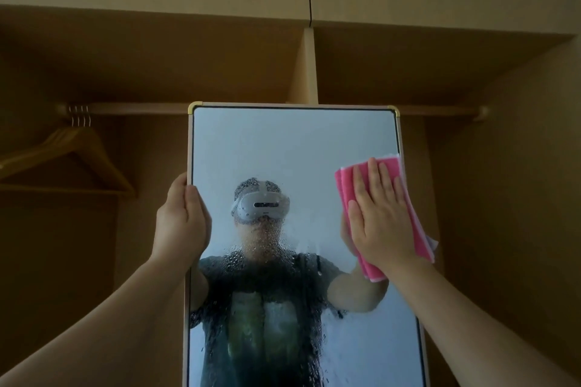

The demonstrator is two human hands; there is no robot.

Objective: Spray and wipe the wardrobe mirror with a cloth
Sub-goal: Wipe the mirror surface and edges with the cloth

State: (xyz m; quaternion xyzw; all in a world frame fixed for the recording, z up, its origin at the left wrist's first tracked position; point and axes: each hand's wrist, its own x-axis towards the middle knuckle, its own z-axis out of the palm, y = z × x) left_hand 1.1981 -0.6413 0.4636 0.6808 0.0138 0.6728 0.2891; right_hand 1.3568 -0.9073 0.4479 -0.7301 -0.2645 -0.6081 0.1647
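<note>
Centre of view, inside the open wardrobe: mirror (292, 148), framed, standing upright, top edge just under the hanging rail (132, 108). Wooden hangers (72, 154) at 9 o'clock of the view.

Left grip (180, 217) at the mirror's 9 o'clock edge, curled round the frame, holding it.

Right grip (382, 217) flat, fingers straight, pressing the pink cloth (344, 185) onto the glass at 3 o'clock, against the right frame edge. Cloth folded; its lower end hangs past the frame toward 4 o'clock.

Spray droplets (251, 261) bead thickly from the mirror's centre down to 6 o'clock. Glass at 12 o'clock looks free of beads.

Judgement: spraying looks done, and wiping is the step in hand. It seems early, as most of the wet patch is unwiped.

Next move likely calls for a sweep from 3 toward 9 o'clock through the beaded band, then passes worked down toward 6. Needs even, flat-palm pressure and a firm left hold so the mirror does not tip.
</note>
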